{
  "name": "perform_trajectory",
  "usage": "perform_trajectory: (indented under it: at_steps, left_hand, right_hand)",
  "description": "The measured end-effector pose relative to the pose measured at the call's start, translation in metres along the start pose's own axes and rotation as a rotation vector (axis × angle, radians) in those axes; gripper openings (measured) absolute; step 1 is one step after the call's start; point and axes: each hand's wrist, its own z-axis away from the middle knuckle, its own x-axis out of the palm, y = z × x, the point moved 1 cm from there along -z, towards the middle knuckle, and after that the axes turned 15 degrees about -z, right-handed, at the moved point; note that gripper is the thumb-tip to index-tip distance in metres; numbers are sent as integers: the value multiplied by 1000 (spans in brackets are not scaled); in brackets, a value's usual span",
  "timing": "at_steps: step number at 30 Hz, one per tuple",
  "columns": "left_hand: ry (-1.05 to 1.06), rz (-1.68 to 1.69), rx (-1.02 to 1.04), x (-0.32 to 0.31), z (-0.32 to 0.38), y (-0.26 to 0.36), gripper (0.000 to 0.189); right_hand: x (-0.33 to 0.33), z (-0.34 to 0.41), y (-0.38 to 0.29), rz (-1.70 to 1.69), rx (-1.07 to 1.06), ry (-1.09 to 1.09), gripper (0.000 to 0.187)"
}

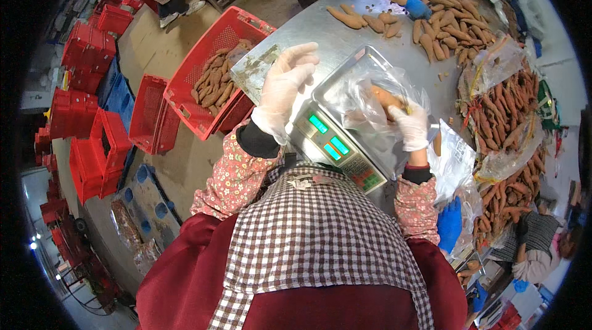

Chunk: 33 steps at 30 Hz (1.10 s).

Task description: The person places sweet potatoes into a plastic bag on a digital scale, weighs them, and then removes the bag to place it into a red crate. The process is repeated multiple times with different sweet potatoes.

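Note:
My left hand (287,82), in a whitish disposable glove, is raised over the left side of a digital weighing scale (340,147). It holds nothing, and its fingers are loosely curved and apart from the thumb. On the scale's metal pan (330,91) lies a clear plastic bag (358,98). My right hand (410,122), gloved the same way, grips a sweet potato (385,97) at the bag. Part of that sweet potato is hidden by the film and my fingers. The scale's displays are lit green.
Across the steel table (300,29), a blue-gloved hand (417,7) touches a sweet potato pile (455,20). Bagged sweet potatoes (502,117) line the right side. A red crate (189,75) holding sweet potatoes stands left. Silvery bags (451,156) lie beside my right arm, near another blue glove (448,224).

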Motion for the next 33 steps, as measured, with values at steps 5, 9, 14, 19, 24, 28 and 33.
perform_trajectory:
  at_steps: [5,9,14,19,24,28,33]
  left_hand:
    - [39,21,-15,-13,4,-4,40]
    - [53,54,-23,-18,1,-9,38]
    - [49,-11,15,-13,-3,-9,38]
    - [74,-183,108,-3,-8,-3,41]
    - [-80,-739,281,47,-9,-5,82]
    - [-321,-733,274,88,-29,-70,74]
    - [-423,110,28,94,-50,5,50]
  right_hand:
    - [-1,2,6,177,-123,47,35]
    - [-26,15,-36,-36,-189,128,31]
    - [-59,23,-48,-125,-105,309,32]
    - [-76,31,-25,-43,-9,350,53]
    - [-56,26,-10,247,-94,233,78]
    - [-34,-16,-11,291,59,95,35]
    - [-56,8,-81,-667,-80,174,9]
